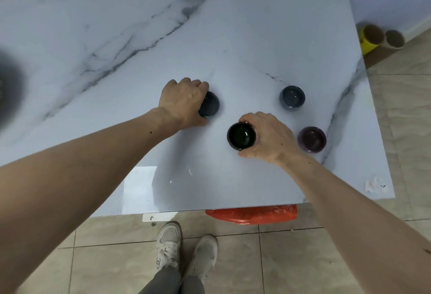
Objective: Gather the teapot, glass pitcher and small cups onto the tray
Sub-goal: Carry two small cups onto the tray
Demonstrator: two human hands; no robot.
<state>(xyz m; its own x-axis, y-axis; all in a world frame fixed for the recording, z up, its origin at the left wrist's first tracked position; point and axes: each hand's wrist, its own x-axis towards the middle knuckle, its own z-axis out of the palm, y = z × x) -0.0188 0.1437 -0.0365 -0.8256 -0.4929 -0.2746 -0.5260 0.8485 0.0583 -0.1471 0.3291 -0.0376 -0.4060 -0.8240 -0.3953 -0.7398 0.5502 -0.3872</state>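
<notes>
Several small dark cups stand on the white marble table (233,37). My left hand (184,100) wraps around a dark blue cup (210,104) near the table's middle. My right hand (270,137) grips a black cup (241,136) from its right side, closer to the front edge. A grey-blue cup (292,97) stands free to the right, and a purple cup (312,139) sits beside my right hand. At the far left edge a dark blurred shape (7,88) shows; I cannot tell what it is. No teapot or glass pitcher is in view.
The table's right edge runs close to the purple cup. On the floor beyond it stand a yellow pot (370,38) and a pale pot (394,39). A red plastic bag (251,215) lies under the front edge, by my shoes (186,244).
</notes>
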